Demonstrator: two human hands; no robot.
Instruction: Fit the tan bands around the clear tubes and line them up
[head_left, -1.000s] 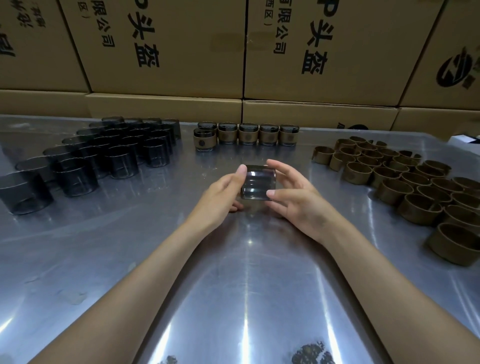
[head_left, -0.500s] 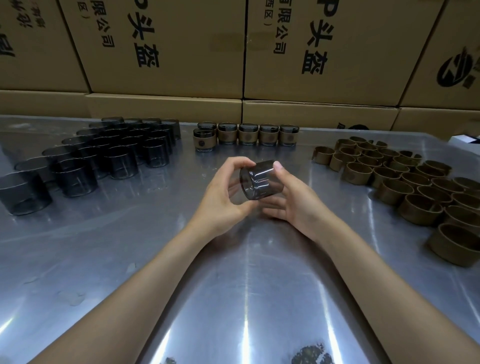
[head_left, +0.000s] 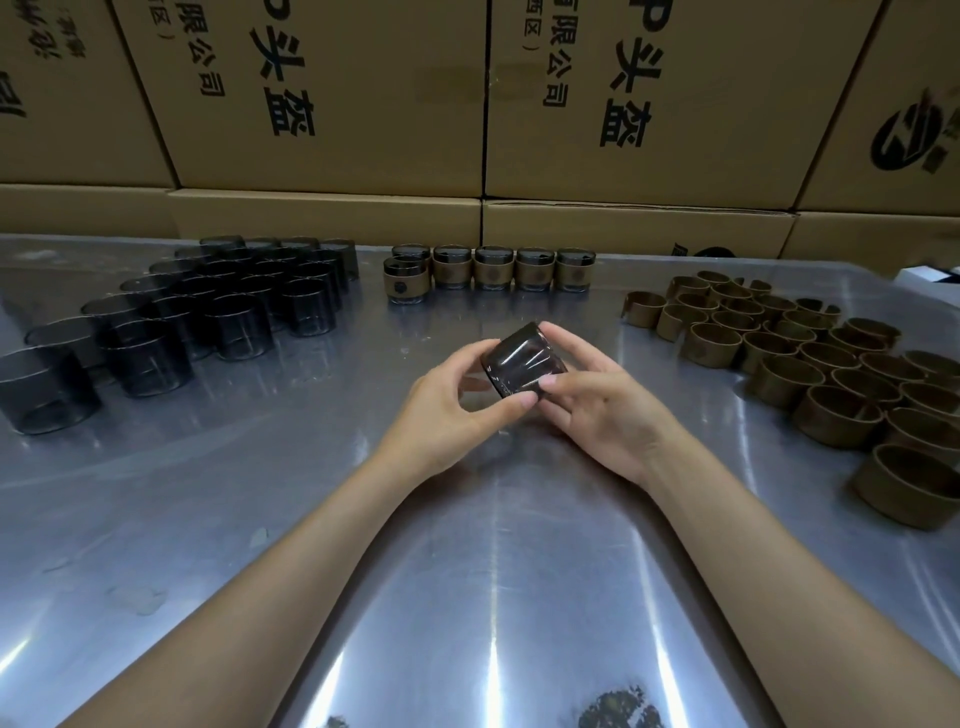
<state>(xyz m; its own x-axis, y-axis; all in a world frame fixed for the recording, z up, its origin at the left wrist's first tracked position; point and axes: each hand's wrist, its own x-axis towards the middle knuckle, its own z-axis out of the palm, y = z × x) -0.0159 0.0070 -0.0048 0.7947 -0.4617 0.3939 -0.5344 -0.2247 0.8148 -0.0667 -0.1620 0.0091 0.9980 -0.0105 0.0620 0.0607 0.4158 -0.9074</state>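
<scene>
Tube (head_left: 522, 366) sits between your two hands, lifted just above the counter (head_left: 467, 597) and tipped over so one open end faces down toward your left palm. Your left hand (head_left: 457, 405) pinches it, forefinger on the upper rim and thumb under the lower edge; your right hand (head_left: 597, 400) closes its grip from the other side, thumb on the lower wall and fingers curled behind. Holding it by both ends this way likely leaves the wall free to turn and check before a band goes on. No band is on it yet: the loose tan bands (head_left: 810, 374) lie well apart at your right, the bare tubes (head_left: 223, 317) at your left, and six finished ones (head_left: 493, 270) stand along the far edge, below the cartons (head_left: 322, 93). A second ago you held the tube upright with flatter fingers at its sides; since then you have rolled it over, and your left thumb has slipped beneath it.
</scene>
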